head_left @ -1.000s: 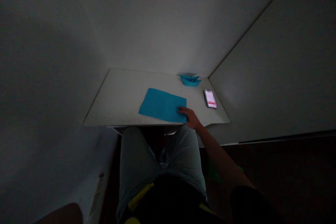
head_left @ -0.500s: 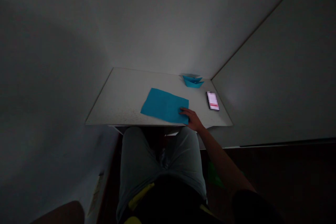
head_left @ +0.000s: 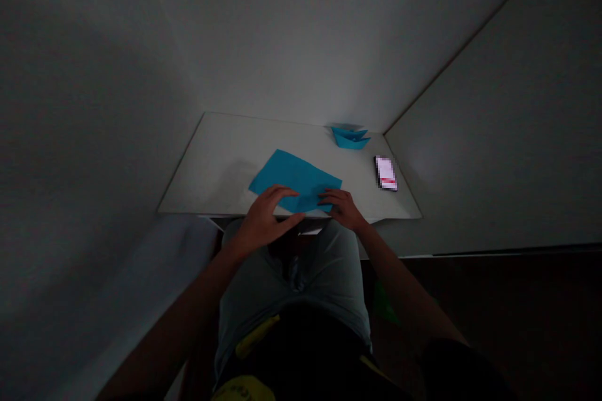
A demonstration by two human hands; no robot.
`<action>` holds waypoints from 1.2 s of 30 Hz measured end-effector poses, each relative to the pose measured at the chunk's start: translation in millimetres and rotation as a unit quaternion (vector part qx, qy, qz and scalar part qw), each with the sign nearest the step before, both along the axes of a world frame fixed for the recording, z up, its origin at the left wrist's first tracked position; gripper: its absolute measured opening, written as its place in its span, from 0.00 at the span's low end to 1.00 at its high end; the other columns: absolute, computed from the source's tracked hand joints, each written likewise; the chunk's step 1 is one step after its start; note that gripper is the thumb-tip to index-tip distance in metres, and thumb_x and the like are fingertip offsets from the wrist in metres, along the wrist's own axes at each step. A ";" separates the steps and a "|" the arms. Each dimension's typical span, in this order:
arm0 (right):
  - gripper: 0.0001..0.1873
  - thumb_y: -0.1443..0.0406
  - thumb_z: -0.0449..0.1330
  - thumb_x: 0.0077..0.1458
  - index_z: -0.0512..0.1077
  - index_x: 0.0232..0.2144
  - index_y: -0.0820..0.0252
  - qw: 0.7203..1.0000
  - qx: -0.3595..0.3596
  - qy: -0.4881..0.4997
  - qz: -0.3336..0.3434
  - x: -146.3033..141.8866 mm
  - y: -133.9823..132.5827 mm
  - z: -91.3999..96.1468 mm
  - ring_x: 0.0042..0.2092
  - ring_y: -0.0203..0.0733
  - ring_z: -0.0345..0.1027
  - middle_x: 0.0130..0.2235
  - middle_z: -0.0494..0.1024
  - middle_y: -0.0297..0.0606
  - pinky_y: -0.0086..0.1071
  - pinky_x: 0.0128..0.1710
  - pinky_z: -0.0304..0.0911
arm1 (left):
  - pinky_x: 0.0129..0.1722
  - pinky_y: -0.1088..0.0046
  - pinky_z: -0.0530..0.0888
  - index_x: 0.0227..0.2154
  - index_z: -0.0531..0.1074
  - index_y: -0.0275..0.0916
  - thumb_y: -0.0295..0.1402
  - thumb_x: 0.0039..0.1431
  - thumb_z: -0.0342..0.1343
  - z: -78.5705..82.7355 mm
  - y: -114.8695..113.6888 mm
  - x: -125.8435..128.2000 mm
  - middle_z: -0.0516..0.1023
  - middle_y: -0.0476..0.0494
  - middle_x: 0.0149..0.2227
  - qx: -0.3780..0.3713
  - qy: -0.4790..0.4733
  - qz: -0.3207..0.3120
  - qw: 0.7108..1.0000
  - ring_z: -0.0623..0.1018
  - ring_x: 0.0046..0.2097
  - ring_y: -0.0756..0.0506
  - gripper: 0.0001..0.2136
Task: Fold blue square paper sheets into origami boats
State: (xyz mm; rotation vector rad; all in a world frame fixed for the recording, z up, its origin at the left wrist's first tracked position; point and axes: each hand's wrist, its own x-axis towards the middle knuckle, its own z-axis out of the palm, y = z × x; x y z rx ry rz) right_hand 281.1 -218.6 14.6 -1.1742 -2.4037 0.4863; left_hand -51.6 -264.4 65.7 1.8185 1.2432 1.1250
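Observation:
A blue sheet of paper (head_left: 286,168) lies on the small white table close to its front edge, its near right part slightly bent. My right hand (head_left: 343,208) is at the sheet's right corner, fingers over the top and the thumb mostly hidden at the near edge; it appears to pinch the paper there. Over the near left part of the sheet is my left hand (head_left: 268,216), with thumb and fingers spread apart and nothing held between them.
A folded blue paper boat (head_left: 350,139) stands at the back right of the white table (head_left: 197,182), against the wall. A phone (head_left: 386,173) with a lit, pixelated screen lies near the right edge. Walls close in behind and on both sides.
My left hand has come in from the lower left to the sheet. The near right part of the paper has become bent, while my right hand stays at its corner.

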 end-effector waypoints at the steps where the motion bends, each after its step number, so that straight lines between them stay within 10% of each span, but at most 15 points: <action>1: 0.15 0.62 0.62 0.67 0.82 0.53 0.47 1.000 -0.007 -0.010 0.003 -5.0 -2.3 3.3 0.69 0.57 0.71 0.62 0.83 0.41 0.57 0.68 0.61 | 0.69 0.48 0.72 0.57 0.80 0.47 0.49 0.55 0.75 -7.6 3.8 5.3 0.79 0.38 0.62 0.007 0.035 -0.024 0.999 0.76 0.64 0.31 0.29; 7: 0.23 0.63 0.65 0.63 0.79 0.59 0.48 0.999 -0.020 -0.040 0.015 -11.6 -8.2 6.2 0.69 0.58 0.70 0.67 0.78 0.43 0.55 0.67 0.62 | 0.75 0.43 0.60 0.63 0.78 0.46 0.40 0.58 0.72 -52.3 31.0 19.4 0.73 0.34 0.70 0.032 0.208 -0.083 0.974 0.69 0.72 0.27 0.29; 13: 0.25 0.63 0.63 0.65 0.76 0.63 0.48 0.998 -0.009 -0.036 -0.044 2.0 -19.1 -6.7 0.70 0.61 0.67 0.70 0.74 0.44 0.58 0.67 0.61 | 0.74 0.43 0.60 0.59 0.81 0.48 0.33 0.62 0.66 -55.5 24.3 15.4 0.76 0.38 0.68 0.047 0.197 -0.100 0.974 0.70 0.72 0.30 0.22; 16: 0.26 0.59 0.65 0.65 0.75 0.65 0.47 0.997 0.008 0.005 -0.072 4.3 -25.0 1.6 0.69 0.63 0.68 0.69 0.76 0.45 0.61 0.70 0.57 | 0.69 0.48 0.69 0.51 0.84 0.49 0.34 0.68 0.60 -41.1 26.7 15.1 0.84 0.41 0.59 0.014 0.155 -0.094 0.983 0.79 0.64 0.34 0.12; 22: 0.60 0.37 0.74 0.51 0.58 0.76 0.52 0.946 0.001 0.274 -0.175 9.2 1.6 41.4 0.74 0.63 0.61 0.75 0.65 0.51 0.58 0.74 0.58 | 0.44 0.62 0.82 0.45 0.83 0.41 0.53 0.70 0.60 25.4 67.1 -0.1 0.85 0.44 0.40 -0.051 -0.052 -0.009 0.997 0.83 0.41 0.40 0.20; 26: 0.49 0.36 0.73 0.52 0.71 0.67 0.50 0.912 -0.147 0.370 -0.096 -7.7 31.7 67.6 0.65 0.59 0.73 0.66 0.77 0.46 0.55 0.68 0.69 | 0.37 0.66 0.81 0.48 0.81 0.39 0.59 0.66 0.62 52.1 96.8 -6.9 0.85 0.43 0.41 -0.050 -0.141 0.033 0.988 0.82 0.39 0.42 0.26; 36: 0.31 0.35 0.70 0.53 0.78 0.40 0.52 0.891 -0.195 0.379 -0.156 -47.3 80.8 35.7 0.45 0.51 0.78 0.41 0.85 0.38 0.47 0.50 0.76 | 0.54 0.57 0.82 0.51 0.80 0.37 0.55 0.57 0.70 -7.3 112.8 -20.3 0.86 0.34 0.54 -0.123 -0.145 0.040 0.981 0.85 0.52 0.37 0.29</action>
